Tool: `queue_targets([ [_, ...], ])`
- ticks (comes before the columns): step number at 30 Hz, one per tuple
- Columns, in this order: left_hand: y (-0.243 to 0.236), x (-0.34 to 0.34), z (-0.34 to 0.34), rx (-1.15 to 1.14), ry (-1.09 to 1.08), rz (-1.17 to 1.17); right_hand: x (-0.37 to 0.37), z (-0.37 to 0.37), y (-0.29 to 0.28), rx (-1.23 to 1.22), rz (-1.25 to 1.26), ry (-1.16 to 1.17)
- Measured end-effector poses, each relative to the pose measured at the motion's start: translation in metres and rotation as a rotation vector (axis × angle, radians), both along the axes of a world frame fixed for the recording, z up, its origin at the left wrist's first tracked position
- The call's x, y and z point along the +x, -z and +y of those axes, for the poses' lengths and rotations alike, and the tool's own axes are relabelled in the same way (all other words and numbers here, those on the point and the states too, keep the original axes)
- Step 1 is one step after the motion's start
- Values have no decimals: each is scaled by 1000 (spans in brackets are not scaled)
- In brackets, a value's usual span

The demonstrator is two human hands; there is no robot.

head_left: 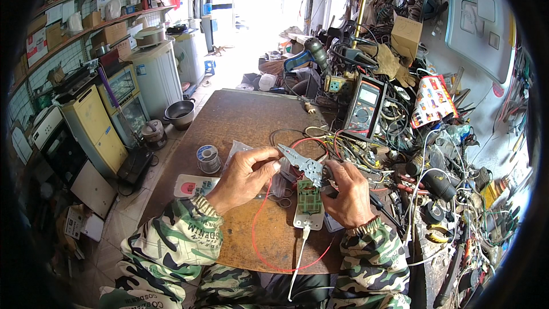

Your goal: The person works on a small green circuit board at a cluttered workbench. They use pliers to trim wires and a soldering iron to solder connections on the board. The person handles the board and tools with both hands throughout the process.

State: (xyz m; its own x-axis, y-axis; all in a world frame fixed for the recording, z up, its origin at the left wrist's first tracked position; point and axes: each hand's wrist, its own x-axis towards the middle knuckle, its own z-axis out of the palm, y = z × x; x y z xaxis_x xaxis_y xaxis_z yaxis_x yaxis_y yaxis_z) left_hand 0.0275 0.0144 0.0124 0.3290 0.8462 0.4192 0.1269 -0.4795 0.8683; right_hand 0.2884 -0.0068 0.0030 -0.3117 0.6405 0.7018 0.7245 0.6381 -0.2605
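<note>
My right hand (350, 193) is closed round the handles of a grey wire stripper (301, 163), whose jaws point up and to the left. The tip of the tool is close to my left hand (245, 176), where thumb and forefinger pinch a red wire (254, 232). That wire loops down over the table's near edge and back up to the right. Whether the jaws touch the wire is too small to tell. Below the tool lies a green circuit board (309, 199) on a white plastic housing (309, 221), with a white cable (299, 252) running from it toward my lap.
A solder spool (209, 160) and a small clear-lidded box (195, 186) lie left on the brown table (229, 117). A multimeter (366, 103) stands at the back right. Tangled cables and tools (434, 194) crowd the right side. A black pot (179, 113) stands on the floor to the left.
</note>
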Motion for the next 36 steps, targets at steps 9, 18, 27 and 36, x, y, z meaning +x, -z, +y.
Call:
queue_targets([
  [9, 0, -1, -1, 38, -17, 42, 1, 1, 3, 1, -13, -20],
  [18, -15, 6, -14, -127, 39, -19, -1, 1, 4, 3, -43, -11],
  [27, -14, 5, -12, -66, 78, 46, -2, 0, 4, -60, 7, -16],
  [36, -3, 9, -10, 213, -171, 156, -10, -4, 2, -230, 127, -110],
])
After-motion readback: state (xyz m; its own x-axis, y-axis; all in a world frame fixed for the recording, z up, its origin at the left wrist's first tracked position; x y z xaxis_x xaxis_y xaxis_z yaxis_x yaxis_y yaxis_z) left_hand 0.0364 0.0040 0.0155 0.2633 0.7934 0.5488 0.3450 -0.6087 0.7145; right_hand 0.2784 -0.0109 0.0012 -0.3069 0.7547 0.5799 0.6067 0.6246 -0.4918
